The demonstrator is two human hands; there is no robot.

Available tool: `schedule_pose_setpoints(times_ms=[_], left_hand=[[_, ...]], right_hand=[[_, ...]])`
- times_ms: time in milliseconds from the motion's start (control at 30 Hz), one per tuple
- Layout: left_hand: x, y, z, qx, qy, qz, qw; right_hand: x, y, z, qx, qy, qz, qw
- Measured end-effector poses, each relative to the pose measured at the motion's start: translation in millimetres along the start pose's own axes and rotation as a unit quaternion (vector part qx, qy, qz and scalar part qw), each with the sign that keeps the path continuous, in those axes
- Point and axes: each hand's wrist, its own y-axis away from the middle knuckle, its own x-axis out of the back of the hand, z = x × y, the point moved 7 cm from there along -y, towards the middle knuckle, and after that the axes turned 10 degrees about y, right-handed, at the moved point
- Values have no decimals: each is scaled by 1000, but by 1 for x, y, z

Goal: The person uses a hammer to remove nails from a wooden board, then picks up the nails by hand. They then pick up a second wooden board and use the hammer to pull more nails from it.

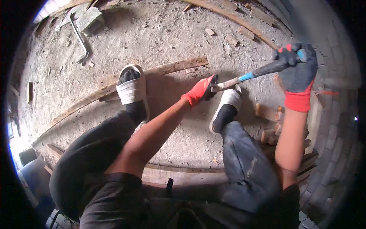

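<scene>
My right hand (299, 72), in a dark and red work glove, is wrapped around the black grip of a hammer (247, 76) with blue bands. The tool slants down leftward toward my left hand (199, 91), which wears a matching glove. The fingers of that hand are curled at the hammer's pale metal end, between my feet. Whether they grip the head or a small piece beside it is hidden. A nail-marked wooden plank (177, 66) lies just beyond my left hand, beside my left shoe (131, 89).
A bent crowbar (79, 38) and a pale block (90, 21) lie at upper left. Short wood pieces (267, 112) are piled right of my right shoe (230, 100). A brick wall (331, 152) runs along the right. More wood scraps (246, 33) lie on the dusty ground ahead.
</scene>
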Motion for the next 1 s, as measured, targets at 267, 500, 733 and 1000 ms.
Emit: schedule_pose_setpoints(times_ms=[267,500,733,1000], left_hand=[[-9,24,-28,23,63,-1,998],[-57,111,45,-218,-77,111,967],[-100,171,23,-120,167,42,978],[-91,275,41,57,168,26,984]], right_hand=[[-112,64,-9,98,303,-131,939],[-141,93,-62,95,296,-139,940],[-202,201,-65,112,404,-287,862],[-77,131,-14,45,466,-20,884]])
